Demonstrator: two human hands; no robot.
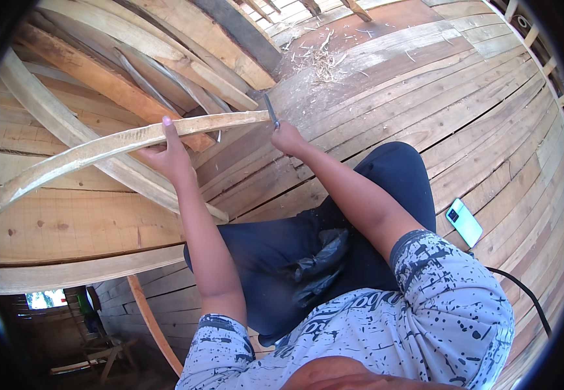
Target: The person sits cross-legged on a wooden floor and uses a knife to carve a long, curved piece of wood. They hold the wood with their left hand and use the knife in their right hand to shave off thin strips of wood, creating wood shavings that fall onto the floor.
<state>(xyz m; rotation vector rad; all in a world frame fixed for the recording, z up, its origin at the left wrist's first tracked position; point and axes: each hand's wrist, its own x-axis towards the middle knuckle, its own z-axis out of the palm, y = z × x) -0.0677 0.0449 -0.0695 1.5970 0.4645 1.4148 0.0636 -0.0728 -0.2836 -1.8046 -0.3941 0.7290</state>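
A long, curved strip of pale wood [116, 140] stretches across in front of me, its far-left end lower than its right end. My left hand [172, 159] is closed round it near the middle, thumb up along the near face. In my right hand [288, 138] is a knife [271, 112], its dark blade upright against the strip's right tip. The handle is mostly hidden by my fingers. Beneath the held strip lies a second curved strip of wood [67, 121], crossing under it toward my knee.
Rough boards and beams [100, 68] are piled at the upper left. Wood shavings [322, 62] are scattered on the plank floor [386, 104] ahead. A light-blue phone [465, 224] lies right of my knee, near a black cable [530, 294]. Dark crumpled plastic [321, 261] rests on my lap.
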